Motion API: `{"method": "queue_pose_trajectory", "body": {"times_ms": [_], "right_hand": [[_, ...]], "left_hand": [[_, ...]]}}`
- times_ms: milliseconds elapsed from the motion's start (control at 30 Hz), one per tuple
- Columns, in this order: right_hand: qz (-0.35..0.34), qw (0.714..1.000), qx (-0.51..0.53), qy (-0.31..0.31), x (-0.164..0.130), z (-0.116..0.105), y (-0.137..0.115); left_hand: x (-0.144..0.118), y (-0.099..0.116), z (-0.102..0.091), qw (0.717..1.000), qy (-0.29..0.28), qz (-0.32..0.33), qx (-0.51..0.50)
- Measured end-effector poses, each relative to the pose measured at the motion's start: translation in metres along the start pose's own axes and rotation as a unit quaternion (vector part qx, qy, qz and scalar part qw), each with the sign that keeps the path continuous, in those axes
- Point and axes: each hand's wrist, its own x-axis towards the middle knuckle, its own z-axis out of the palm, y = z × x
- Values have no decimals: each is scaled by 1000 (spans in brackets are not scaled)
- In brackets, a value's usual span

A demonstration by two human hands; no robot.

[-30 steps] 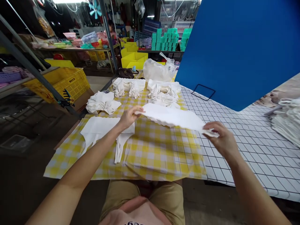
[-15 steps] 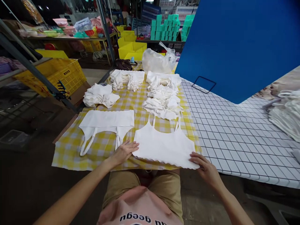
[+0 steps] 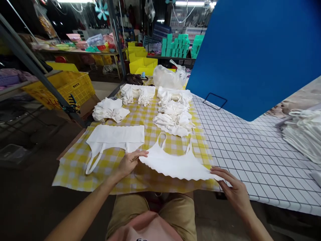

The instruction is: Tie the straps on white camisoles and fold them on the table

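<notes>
A white camisole top (image 3: 173, 164) with thin straps and a scalloped hem is stretched between my two hands, its hem edge raised off the cloth. My left hand (image 3: 130, 162) pinches its left corner. The right corner is gripped between the thumb and fingers of my right hand (image 3: 232, 184). The straps point away from me and rest on the yellow checked cloth (image 3: 120, 184). To the left lies another white camisole (image 3: 116, 135), folded over, with its straps toward me.
Beyond are crumpled white garments (image 3: 110, 108), a loose white heap (image 3: 174, 122) and two folded stacks (image 3: 137, 92). A clear plastic bag (image 3: 167, 77) sits at the back. On the right, a blue board (image 3: 245, 57) stands over a white grid cloth (image 3: 240, 150). A metal post (image 3: 47, 77) rises left.
Both hands have closed on the camisole's lower corners and lifted its hem, where before it lay flat under them. The view has tilted up slightly.
</notes>
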Motion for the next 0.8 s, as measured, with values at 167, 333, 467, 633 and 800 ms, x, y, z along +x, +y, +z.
{"method": "queue_pose_trajectory", "body": {"times_ms": [167, 333, 467, 633, 800], "right_hand": [[-51, 996, 77, 3, 44, -23, -68], [-165, 967, 171, -96, 74, -1, -133], [-165, 952, 209, -149, 98, 32, -166], [-40, 958, 225, -174, 148, 108, -162], [84, 967, 134, -201, 201, 208, -134]], "left_hand": [[-10, 26, -55, 984, 134, -56, -99], [-62, 22, -118, 931, 325, -103, -132], [-91, 20, -159, 897, 396, -143, -134], [-72, -18, -194, 896, 387, -210, -64], [-20, -86, -204, 902, 302, -278, 136]]}}
